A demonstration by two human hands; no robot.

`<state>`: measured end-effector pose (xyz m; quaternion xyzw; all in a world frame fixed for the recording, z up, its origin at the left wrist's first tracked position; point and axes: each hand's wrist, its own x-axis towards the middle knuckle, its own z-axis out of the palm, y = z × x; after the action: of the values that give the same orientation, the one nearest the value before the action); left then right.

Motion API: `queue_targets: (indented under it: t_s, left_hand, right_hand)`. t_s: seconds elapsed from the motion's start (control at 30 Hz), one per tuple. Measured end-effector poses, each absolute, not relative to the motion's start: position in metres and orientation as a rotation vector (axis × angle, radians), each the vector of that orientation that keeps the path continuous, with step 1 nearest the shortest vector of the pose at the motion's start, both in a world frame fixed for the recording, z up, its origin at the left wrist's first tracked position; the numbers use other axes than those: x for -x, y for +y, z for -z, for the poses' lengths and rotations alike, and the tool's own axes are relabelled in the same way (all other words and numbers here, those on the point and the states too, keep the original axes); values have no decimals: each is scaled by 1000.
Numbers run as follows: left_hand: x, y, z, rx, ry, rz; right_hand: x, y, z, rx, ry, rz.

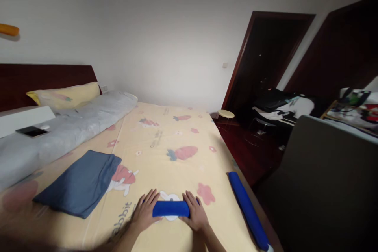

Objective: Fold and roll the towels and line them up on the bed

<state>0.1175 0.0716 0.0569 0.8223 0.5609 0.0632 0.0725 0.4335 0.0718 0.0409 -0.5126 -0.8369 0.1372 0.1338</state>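
Observation:
A short, bright blue roll (170, 208), which looks like folded or rolled cloth, lies crosswise on the bed's patterned sheet (165, 134). My left hand (147, 210) covers its left end, fingers over the top and thumb along the near side. At the other end my right hand (195, 210) grips it in the same way. A dark blue-grey folded cloth (82, 183) lies flat to the left of my hands. Off to the right, along the bed's edge, is a long blue roll (248, 210) with a whitish near end.
A grey rolled quilt (79, 122) runs along the left, with a phone (32, 131) on it and a yellow pillow (71, 96) behind. Beyond the bed's right edge stand a round stool (226, 114), a clothes pile (280, 106) and a large dark panel (321, 181).

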Motion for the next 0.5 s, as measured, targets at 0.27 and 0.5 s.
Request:
queue_targets:
  t_s: [0.27, 0.5]
  left_hand:
    - [-167, 59, -52, -2574, 1764, -171]
    - [-166, 59, -28, -2766, 1556, -233]
  right_hand:
    - [-384, 57, -28, 1435, -2332, -1]
    - [-380, 52, -12, 1312, -2333, 87]
